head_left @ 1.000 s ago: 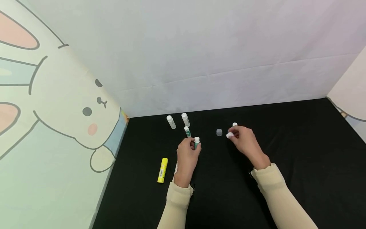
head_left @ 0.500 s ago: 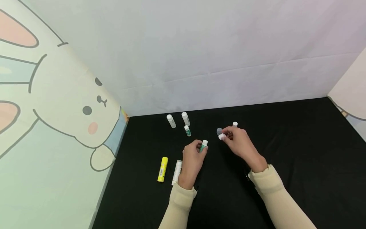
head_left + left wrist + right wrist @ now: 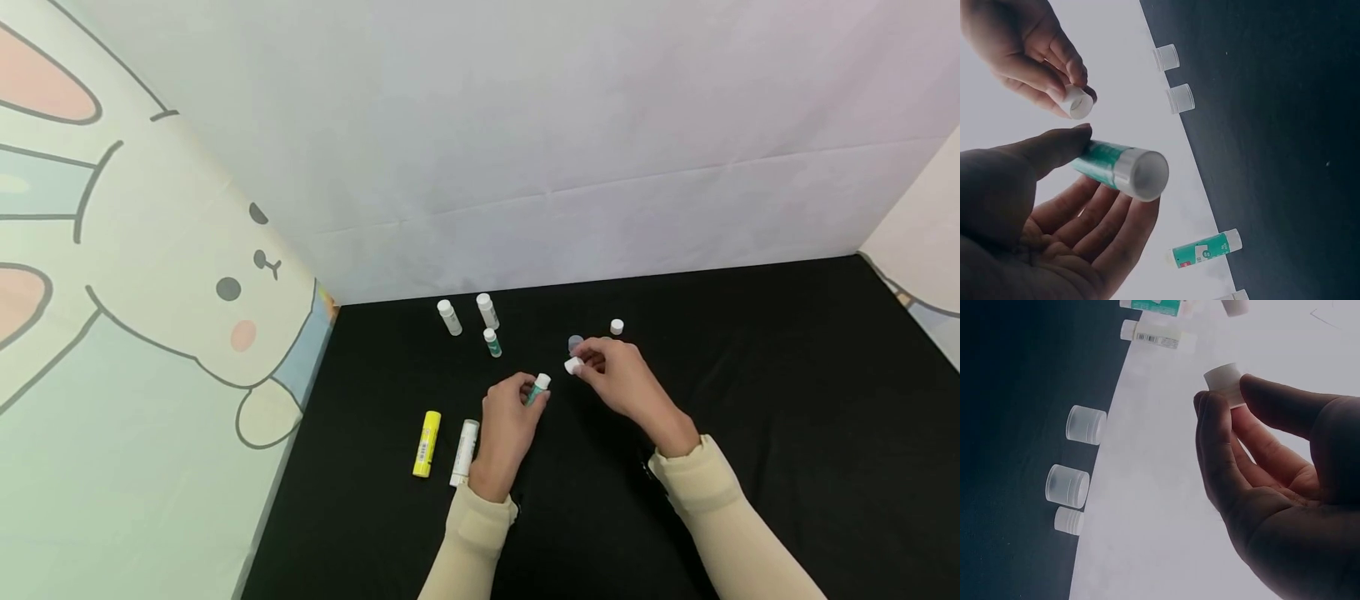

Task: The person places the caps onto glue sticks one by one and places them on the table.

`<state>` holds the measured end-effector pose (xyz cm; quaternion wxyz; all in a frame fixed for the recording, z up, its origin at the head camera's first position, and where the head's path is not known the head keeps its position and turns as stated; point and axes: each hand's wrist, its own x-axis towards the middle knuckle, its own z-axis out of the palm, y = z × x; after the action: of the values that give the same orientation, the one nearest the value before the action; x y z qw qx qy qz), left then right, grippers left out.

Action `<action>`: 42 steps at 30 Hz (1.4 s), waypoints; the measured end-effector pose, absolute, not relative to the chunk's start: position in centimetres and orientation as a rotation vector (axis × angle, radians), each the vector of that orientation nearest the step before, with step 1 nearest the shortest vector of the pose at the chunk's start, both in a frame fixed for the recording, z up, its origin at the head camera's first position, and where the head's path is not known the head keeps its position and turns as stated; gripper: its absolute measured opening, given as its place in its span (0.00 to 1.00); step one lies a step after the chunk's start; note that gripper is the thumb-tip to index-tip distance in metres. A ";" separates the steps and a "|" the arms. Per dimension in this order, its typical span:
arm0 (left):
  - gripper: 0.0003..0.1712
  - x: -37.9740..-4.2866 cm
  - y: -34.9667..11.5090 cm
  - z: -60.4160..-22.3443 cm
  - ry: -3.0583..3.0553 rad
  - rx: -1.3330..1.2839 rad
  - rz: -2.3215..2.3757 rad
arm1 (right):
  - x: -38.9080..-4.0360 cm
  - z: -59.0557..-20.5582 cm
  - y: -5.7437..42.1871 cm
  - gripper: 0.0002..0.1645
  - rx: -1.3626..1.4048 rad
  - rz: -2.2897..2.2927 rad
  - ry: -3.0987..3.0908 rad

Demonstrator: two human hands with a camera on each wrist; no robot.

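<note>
My left hand (image 3: pixel 512 425) holds a small green glue stick (image 3: pixel 1107 164) between thumb and fingers. Its white end (image 3: pixel 1142 175) faces the left wrist camera, and in the head view it leans to the right. My right hand (image 3: pixel 628 382) pinches a white cap (image 3: pixel 1225 384) between thumb and fingertips. The cap's hollow end shows in the left wrist view. A short gap separates the cap from the glue stick. Just beyond the right fingers stands a translucent cap (image 3: pixel 575 342), partly covered by them. A second translucent cap (image 3: pixel 1067 486) is mostly hidden behind the right hand in the head view.
A white cap (image 3: pixel 617 327) sits beyond my right hand. Two white glue sticks (image 3: pixel 487 312) and a smaller green one (image 3: pixel 492 343) stand upright at the back. Left of my left forearm lie a yellow glue stick (image 3: pixel 427 444) and a white one (image 3: pixel 464 452). Black cloth (image 3: pixel 825 417) covers the table.
My right hand has moved left and nearer with the white cap. My left hand has shifted right, tilting the green glue stick. The lying white glue stick has come into fuller view.
</note>
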<state>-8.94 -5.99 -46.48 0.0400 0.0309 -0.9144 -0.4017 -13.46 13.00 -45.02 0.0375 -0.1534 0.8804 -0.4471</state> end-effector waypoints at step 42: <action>0.06 -7.9 -6.3 -46.4 -2.858 0.019 -1.177 | -12.7 -44.8 11.8 0.11 -0.577 -1.348 2.592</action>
<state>-7.93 -6.26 -46.38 0.0251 0.0062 -0.9244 -0.3807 -12.69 11.79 -44.76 0.0818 -0.1931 0.8675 -0.4511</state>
